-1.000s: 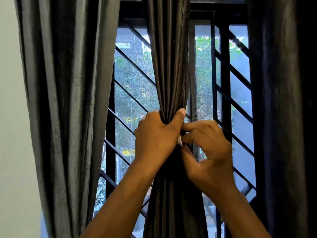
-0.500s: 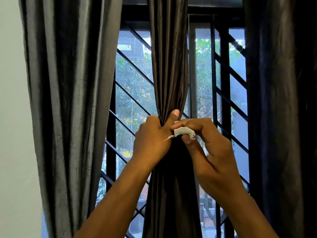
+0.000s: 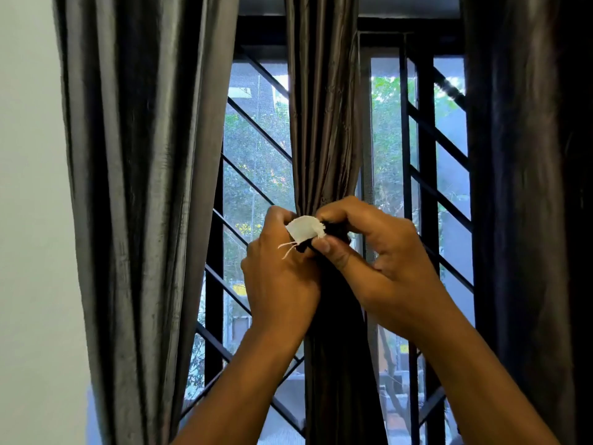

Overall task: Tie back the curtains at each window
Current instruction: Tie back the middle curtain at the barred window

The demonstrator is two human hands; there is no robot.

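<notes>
**Hands cinching the middle curtain with a white tie**

The left hand wraps the gathered middle curtain at its waist, fingers curled round the bunched folds and the white end of the tieback. The right hand, at 3 o'clock from that end, pinches the tieback's dark part between thumb and forefinger against the bundle. The curtain hangs in front of the window grille; the left curtain at 9 o'clock and the right curtain at 3 o'clock hang loose. The step in hand looks like fastening the tie. Next, the ends need drawing snug and securing without letting the folds slip.
</notes>
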